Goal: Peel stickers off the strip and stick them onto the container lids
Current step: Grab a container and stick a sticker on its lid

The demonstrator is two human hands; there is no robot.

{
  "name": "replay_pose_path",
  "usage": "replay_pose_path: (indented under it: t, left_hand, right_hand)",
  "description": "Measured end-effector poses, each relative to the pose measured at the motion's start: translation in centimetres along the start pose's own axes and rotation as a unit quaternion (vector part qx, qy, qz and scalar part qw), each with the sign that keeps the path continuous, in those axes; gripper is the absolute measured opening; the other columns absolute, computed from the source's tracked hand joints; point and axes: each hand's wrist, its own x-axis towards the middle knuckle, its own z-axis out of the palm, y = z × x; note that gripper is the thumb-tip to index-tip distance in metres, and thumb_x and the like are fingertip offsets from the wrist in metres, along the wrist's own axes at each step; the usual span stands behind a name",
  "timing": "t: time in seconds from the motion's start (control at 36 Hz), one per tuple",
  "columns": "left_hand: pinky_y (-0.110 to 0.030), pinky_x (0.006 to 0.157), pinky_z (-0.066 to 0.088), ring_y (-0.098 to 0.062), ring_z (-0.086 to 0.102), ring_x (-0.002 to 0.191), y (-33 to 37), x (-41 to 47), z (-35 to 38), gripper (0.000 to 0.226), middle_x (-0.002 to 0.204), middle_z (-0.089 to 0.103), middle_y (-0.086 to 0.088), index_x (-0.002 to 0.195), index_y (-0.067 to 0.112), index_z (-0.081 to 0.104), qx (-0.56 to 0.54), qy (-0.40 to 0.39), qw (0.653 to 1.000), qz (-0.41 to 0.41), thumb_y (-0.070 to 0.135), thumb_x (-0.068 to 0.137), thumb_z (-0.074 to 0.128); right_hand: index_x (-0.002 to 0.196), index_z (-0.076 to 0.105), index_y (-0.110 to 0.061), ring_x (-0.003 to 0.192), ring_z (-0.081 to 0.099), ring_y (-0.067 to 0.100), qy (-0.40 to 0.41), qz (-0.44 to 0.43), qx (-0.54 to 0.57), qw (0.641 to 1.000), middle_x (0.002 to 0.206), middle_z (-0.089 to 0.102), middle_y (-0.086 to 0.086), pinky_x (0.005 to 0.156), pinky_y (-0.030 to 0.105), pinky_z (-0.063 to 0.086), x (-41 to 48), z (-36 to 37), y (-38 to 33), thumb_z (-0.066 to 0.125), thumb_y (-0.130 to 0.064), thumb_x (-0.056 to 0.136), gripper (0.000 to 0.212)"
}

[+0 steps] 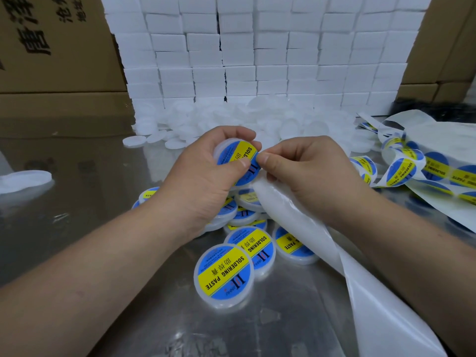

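**Sticker Being Seated on Held Lid**

The left hand (206,176) gripped 1 lid (222,145) above the tabletop (77,189), its fingers (231,132) curled around the rim and the thumb pressing on the blue-and-yellow sticker (238,155) lying across the face. The right hand (309,171) pinched the sticker's right edge between thumb and forefinger, with the bare backing strip (296,215) draped beneath it.

Judgement: the step in hand was seating the sticker. Good practice would be to centre it inside the rim, then press outward from the thumb toward the free edge, excluding bubbles and creases.

Labelled lids (224,274) lay below the hands, unlabelled lids (231,117) were heaped behind, and the loaded sticker strip (412,171) lay to the right.
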Motion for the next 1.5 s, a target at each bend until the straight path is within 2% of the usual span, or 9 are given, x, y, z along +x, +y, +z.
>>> replay_pose_path:
  t: [0.25,0.47,0.67,0.78,0.86,0.97,1.11,1.31,1.5]
  left_hand:
    - [-0.007,0.067,0.047,0.004,0.062,0.08,0.4,-0.5,0.2,0.033,0.091,0.067,0.015,0.086,0.033,0.058,0.097,0.008,0.994,0.059,0.0,0.088,0.053]
    - [-0.013,0.076,0.05,0.003,0.063,0.086,0.4,-0.9,0.6,0.041,0.091,0.067,0.015,0.092,0.04,0.047,0.125,0.052,0.985,0.104,0.001,0.085,0.057]
    - [-0.015,0.069,0.052,-0.002,0.067,0.083,1.0,-1.0,0.8,0.022,0.091,0.069,0.012,0.091,0.034,0.052,0.092,0.1,0.985,0.102,0.011,0.09,0.054]
    - [-0.011,0.045,0.045,0.003,0.058,0.051,0.6,-0.5,0.6,0.014,0.066,0.061,0.024,0.082,0.037,0.055,0.118,0.146,0.98,0.067,0.028,0.092,0.05]
    - [-0.015,0.054,0.045,0.006,0.054,0.055,0.1,-0.3,0.3,0.017,0.064,0.059,0.028,0.081,0.037,0.057,0.161,0.131,0.976,0.061,0.034,0.093,0.045]
    - [-0.005,0.049,0.037,0.008,0.053,0.053,0.1,-0.6,0.5,0.022,0.059,0.058,0.027,0.081,0.033,0.056,0.175,0.09,0.978,0.071,0.027,0.096,0.041]
    - [-0.004,0.052,0.036,0.009,0.053,0.059,0.1,-0.7,0.4,0.025,0.061,0.057,0.029,0.076,0.033,0.053,0.216,0.081,0.97,0.079,0.028,0.096,0.04]
    - [-0.019,0.051,0.035,-0.004,0.045,0.056,-0.2,-0.7,0.2,0.035,0.062,0.052,0.007,0.073,0.018,0.048,0.277,0.069,0.954,0.094,0.043,0.093,0.035]
    - [-0.03,0.051,0.033,-0.011,0.045,0.058,0.0,-1.3,0.4,0.032,0.067,0.051,0.013,0.075,0.029,0.042,0.342,0.049,0.931,0.119,0.055,0.084,0.026]
  right_hand:
    - [0.055,0.063,-0.028,0.045,0.049,-0.005,0.007,-0.032,-0.025,0.999,0.045,0.056,-0.019,0.044,0.007,0.035,0.0,0.1,0.2,0.066,-0.021,0.082,0.028]
    - [0.051,0.061,-0.028,0.044,0.047,-0.004,0.017,-0.054,-0.048,0.997,0.045,0.054,-0.018,0.043,0.007,0.031,0.1,0.1,0.4,0.068,-0.027,0.08,0.03]
    - [0.056,0.051,0.004,0.044,0.034,0.005,0.066,-0.042,-0.058,0.995,0.05,0.046,0.006,0.043,0.021,0.028,0.3,-0.2,0.7,0.069,-0.045,0.073,0.054]
    - [0.059,0.064,-0.011,0.048,0.048,-0.001,0.024,-0.028,-0.021,0.999,0.048,0.056,-0.01,0.048,0.011,0.035,0.1,0.0,0.6,0.052,-0.048,0.087,0.048]
    - [0.064,0.065,-0.022,0.054,0.051,-0.003,0.013,-0.014,0.011,1.0,0.055,0.06,-0.01,0.052,0.008,0.035,0.1,-0.2,0.4,0.033,-0.055,0.08,0.049]
    - [0.059,0.057,-0.017,0.059,0.048,0.006,-0.022,-0.056,-0.044,0.997,0.059,0.056,-0.005,0.061,0.028,0.038,0.0,0.1,0.3,0.04,-0.05,0.078,0.041]
    - [0.066,0.053,-0.011,0.058,0.046,0.013,-0.022,-0.099,-0.083,0.991,0.066,0.059,0.014,0.059,0.034,0.039,0.0,0.3,0.5,0.046,-0.042,0.078,0.034]
    - [0.053,0.045,-0.021,0.048,0.041,0.004,-0.02,-0.085,-0.042,0.995,0.045,0.048,-0.015,0.053,0.023,0.031,-0.1,0.1,0.8,0.044,-0.039,0.081,0.034]
    - [0.068,0.064,0.0,0.064,0.06,0.025,-0.02,-0.064,-0.046,0.997,0.067,0.067,0.013,0.07,0.041,0.051,-0.1,0.1,0.5,0.042,-0.053,0.083,0.059]
